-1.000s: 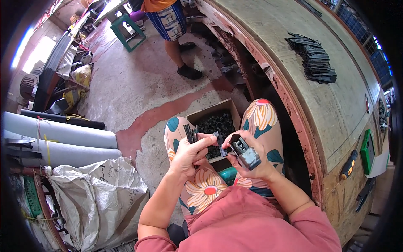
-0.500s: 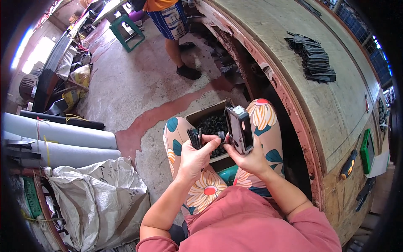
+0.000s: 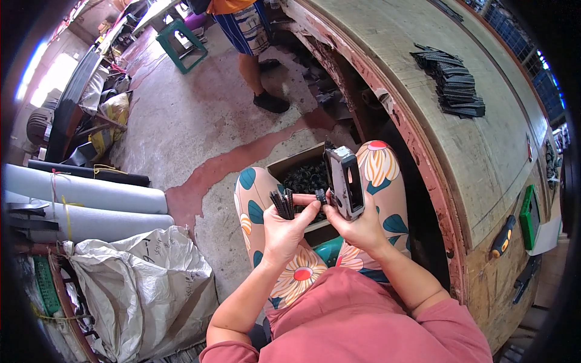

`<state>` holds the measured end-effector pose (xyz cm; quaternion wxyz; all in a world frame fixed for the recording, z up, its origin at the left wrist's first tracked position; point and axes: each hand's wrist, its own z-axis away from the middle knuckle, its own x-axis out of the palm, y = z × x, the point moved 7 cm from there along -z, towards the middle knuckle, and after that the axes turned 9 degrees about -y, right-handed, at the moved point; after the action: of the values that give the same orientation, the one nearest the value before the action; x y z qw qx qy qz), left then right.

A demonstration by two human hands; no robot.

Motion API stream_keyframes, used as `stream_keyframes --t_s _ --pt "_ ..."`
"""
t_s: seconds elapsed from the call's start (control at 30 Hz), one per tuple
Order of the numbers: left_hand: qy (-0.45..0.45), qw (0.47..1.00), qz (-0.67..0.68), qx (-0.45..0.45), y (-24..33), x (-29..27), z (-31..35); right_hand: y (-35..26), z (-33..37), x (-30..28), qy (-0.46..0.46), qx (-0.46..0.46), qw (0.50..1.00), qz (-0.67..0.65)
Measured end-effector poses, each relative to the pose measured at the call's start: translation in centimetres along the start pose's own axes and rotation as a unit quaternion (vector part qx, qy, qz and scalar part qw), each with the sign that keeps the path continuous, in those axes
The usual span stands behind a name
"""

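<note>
My left hand [image 3: 284, 237] is closed around a bunch of black strips [image 3: 282, 204]. Its thumb and forefinger also pinch a small curled black strip [image 3: 320, 195]. My right hand [image 3: 362, 232] grips a grey and black hand tool [image 3: 347, 181] shaped like a staple gun, upright in its palm. The right thumb and fingertips meet the curled strip from the other side. Below both hands, between my knees, stands an open cardboard box [image 3: 289, 161] with many small black curled pieces [image 3: 304, 179] in it.
On the wooden table [image 3: 417, 36] at right lie a pile of black strips [image 3: 451, 81], a screwdriver [image 3: 503, 237] and a green case [image 3: 530, 219]. A white sack [image 3: 145, 284] and grey rolls [image 3: 91, 193] are at left. A person [image 3: 245, 42] stands ahead near a green stool [image 3: 181, 47].
My hands have shifted only slightly. The curled strip has turned a little between the fingertips, and the strips in my left hand are fanned at a slightly different angle.
</note>
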<state>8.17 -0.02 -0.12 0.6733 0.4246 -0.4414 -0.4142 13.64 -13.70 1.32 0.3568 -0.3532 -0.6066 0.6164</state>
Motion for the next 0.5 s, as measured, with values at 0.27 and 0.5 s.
stream_keyframes --t_s 0.27,0.5 --pt "0.025 0.996 -0.071 0.037 -0.1 0.2 0.3 0.6 0.1 0.1 0.006 0.010 1.000 0.003" --pt "0.029 0.977 -0.197 0.077 1.7 -1.0 -0.1 1.4 0.3 0.6 0.006 -0.001 1.000 -0.015"
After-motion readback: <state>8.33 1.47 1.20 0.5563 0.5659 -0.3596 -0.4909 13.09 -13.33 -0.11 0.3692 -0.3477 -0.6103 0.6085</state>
